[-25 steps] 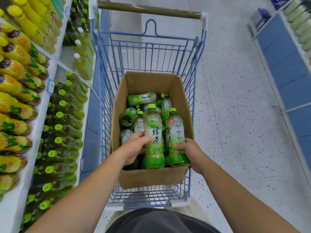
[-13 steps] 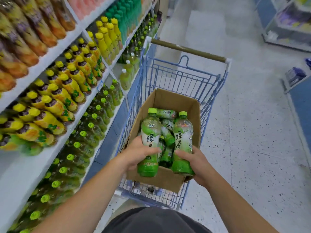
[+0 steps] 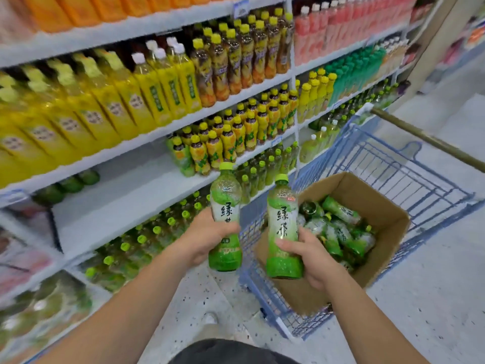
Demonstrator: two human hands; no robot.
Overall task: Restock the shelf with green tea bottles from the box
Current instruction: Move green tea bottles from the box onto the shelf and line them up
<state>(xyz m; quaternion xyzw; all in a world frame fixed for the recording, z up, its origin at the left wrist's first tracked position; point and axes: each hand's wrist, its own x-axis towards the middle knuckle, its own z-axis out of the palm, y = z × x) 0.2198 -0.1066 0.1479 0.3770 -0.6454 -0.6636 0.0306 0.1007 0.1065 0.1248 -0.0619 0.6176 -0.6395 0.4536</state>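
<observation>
The left hand (image 3: 210,236) is wrapped round the waist of one green tea bottle (image 3: 225,219), and the right hand (image 3: 312,254) is closed on the lower half of a second bottle (image 3: 283,227); both stand upright, clear of the box (image 3: 312,292), which sits in the cart (image 3: 409,166) with more bottles lying inside. The step looks like carrying them to the shelf (image 3: 126,203); next, both need setting upright on its bare stretch
</observation>
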